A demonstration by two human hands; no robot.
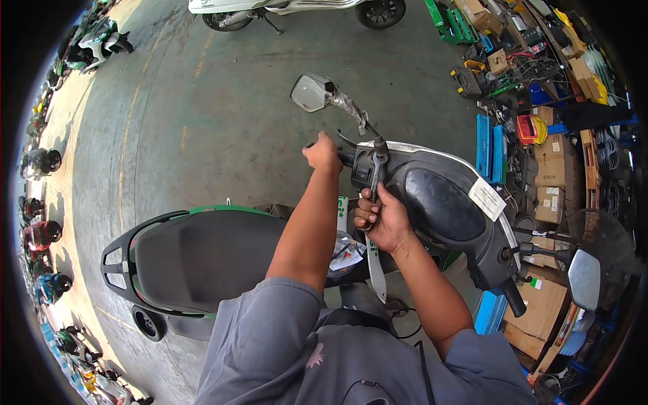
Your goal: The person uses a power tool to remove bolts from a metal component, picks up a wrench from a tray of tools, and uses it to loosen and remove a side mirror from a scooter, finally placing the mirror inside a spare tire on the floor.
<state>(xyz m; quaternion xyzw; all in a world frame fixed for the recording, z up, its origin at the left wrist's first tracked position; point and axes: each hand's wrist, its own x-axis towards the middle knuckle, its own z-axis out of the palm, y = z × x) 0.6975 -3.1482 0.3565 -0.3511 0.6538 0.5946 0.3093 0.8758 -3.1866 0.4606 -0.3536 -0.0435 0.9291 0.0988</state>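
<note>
Right hand (388, 219): closed around long silver metal wrench (376, 177), its upper end at base of slim black mirror stem (380, 144); left hand (324, 152): wrapped around black handlebar grip (345, 158), green-and-black scooter (223, 251)

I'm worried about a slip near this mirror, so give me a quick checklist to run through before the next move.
1. Right hand closed around the wrench: ok.
2. Wrench head up at the base of the mirror stem: ok.
3. Wrench fully seated on the fitting there: cannot tell, too small to judge.
4. Left hand closed around the handlebar grip: ok.
5. White label apart from the wrench: ok, it lies farther right.
6. Scooter steady on its stand: cannot tell, the stand can't be made out.
</note>
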